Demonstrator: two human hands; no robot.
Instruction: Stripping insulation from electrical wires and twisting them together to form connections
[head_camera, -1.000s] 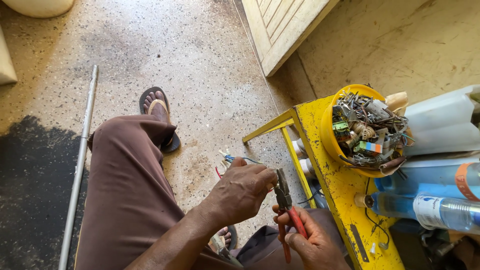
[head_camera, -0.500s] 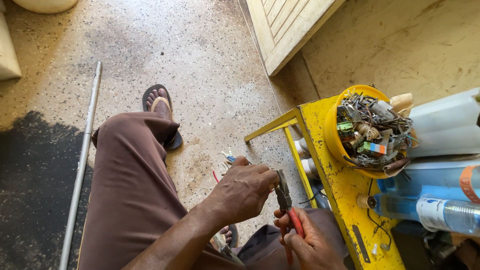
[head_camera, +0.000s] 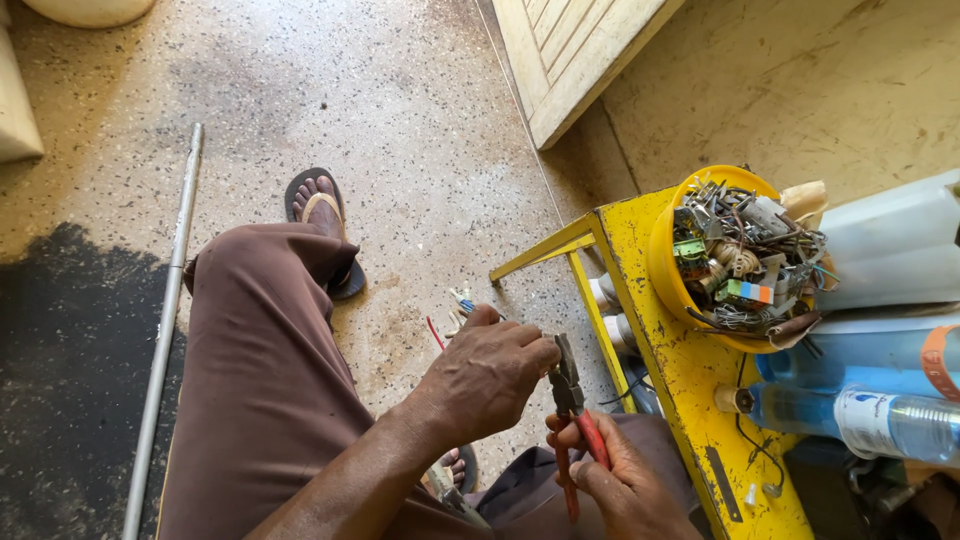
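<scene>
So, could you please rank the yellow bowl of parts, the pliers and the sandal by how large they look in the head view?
1. yellow bowl of parts
2. sandal and pliers look about alike; the pliers are nearer the camera and partly hidden by the right hand, so I won't rank them.

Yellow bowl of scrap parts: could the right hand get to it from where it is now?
Probably yes, but not freely. The yellow bowl sits open-topped on the yellow stand just beyond the right hand, with nothing between them. That hand is closed on the red-handled pliers, so it would need to let go first.
</scene>
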